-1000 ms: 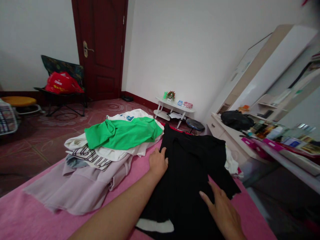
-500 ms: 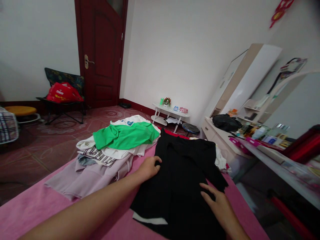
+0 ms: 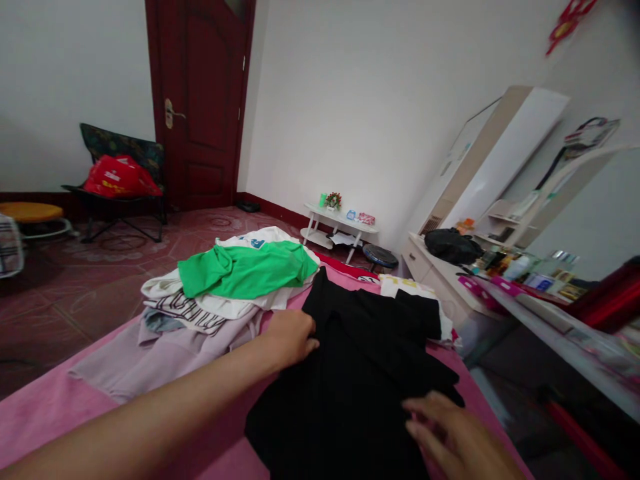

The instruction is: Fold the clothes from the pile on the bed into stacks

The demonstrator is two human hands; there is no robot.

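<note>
1. A person's two bare hands work over a black garment [image 3: 350, 373] spread on a pink cover [image 3: 220, 440]. The garment lies between the hands, reaching beyond them and back towards the wearer.
2. The left hand [image 3: 290, 337] has its fingers curled at the garment's left edge and appears to pinch the cloth. The right hand [image 3: 450, 430], well apart from it, is bent over the right side; blur hides whether it grips.
3. Handling of the black garment looks unfinished: it is wide and creased, with a part lying out beyond the right hand and no neat, squared shape.
4. To the left of and beyond the left hand, other clothes lie loosely layered: a green garment [image 3: 245, 270] on top, a white garment [image 3: 267, 235] under it, then a striped garment [image 3: 193, 312] and a pale mauve garment [image 3: 125, 360]. None looks crisply folded, so how complete that group is cannot be told.
5. Writing: the white garment bears blue lettering, partly covered, perhaps including a P. Beyond the right hand, a pale shirt [image 3: 407, 285] shows yellow letters, possibly "PL".
6. Far beyond the left hand, a red bag [image 3: 120, 177] carries white and yellow print too small to read. No brand is legible.
</note>
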